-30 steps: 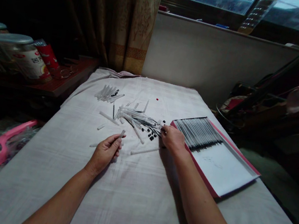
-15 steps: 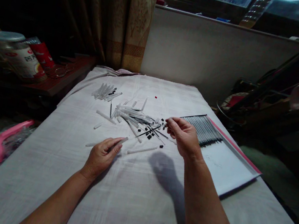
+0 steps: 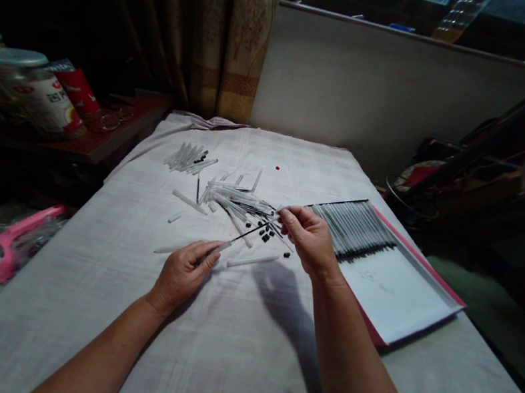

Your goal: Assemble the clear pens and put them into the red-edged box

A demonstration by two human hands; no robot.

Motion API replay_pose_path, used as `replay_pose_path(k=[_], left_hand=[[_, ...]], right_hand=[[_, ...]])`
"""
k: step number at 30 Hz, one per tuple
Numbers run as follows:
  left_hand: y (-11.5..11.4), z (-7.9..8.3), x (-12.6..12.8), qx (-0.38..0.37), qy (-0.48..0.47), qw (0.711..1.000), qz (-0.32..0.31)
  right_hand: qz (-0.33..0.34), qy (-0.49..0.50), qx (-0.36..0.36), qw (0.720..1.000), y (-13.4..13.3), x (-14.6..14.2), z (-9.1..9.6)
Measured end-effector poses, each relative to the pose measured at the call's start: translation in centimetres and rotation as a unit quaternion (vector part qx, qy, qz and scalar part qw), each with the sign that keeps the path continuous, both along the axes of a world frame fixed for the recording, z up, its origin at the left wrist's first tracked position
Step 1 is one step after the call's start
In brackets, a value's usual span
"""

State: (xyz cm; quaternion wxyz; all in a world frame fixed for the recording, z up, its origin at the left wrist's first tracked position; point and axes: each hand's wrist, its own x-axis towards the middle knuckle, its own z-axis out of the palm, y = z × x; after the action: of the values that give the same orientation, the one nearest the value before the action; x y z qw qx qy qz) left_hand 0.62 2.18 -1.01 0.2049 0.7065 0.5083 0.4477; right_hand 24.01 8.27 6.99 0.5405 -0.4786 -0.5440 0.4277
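My left hand (image 3: 185, 271) is closed around a clear pen barrel (image 3: 221, 247) that points up and to the right. Between the fingertips of my right hand (image 3: 304, 234) is a dark ink refill (image 3: 252, 230), pinched by its upper end. The refill slants down to the left, and its lower end is at the mouth of the barrel, seemingly inside it. Beyond my hands lies a loose pile of clear pen barrels (image 3: 229, 199) and dark refills. Several small black plugs (image 3: 265, 238) are scattered near my right hand. One clear barrel (image 3: 252, 261) lies between my hands on the cloth.
Right of my right arm, a white tray with a pink edge (image 3: 432, 274) holds a row of pens (image 3: 358, 230). More barrels (image 3: 185, 158) lie at the back left, and a small red piece (image 3: 277, 168) at the back. Jars (image 3: 39, 93) stand on a side table.
My right hand has moved left and slightly down with the refill, whose lower end has come from just off the barrel to its mouth. My left hand still grips the barrel.
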Motion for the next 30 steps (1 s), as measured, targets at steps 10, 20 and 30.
replay_pose_path(k=[10,20,30], left_hand=[[0.0,0.1,0.0,-0.015,-0.007,1.000,0.003],[0.0,0.1,-0.1,-0.014,0.000,1.000,0.005],[-0.1,0.2,0.1,-0.002,0.019,1.000,0.004]], right_hand=[[0.011,-0.005,-0.006,1.000,-0.1,-0.3,-0.3],[-0.003,0.005,-0.004,1.000,0.0,0.2,0.0],[0.167,-0.196,0.053,0.965,-1.8,-4.9,-3.6]])
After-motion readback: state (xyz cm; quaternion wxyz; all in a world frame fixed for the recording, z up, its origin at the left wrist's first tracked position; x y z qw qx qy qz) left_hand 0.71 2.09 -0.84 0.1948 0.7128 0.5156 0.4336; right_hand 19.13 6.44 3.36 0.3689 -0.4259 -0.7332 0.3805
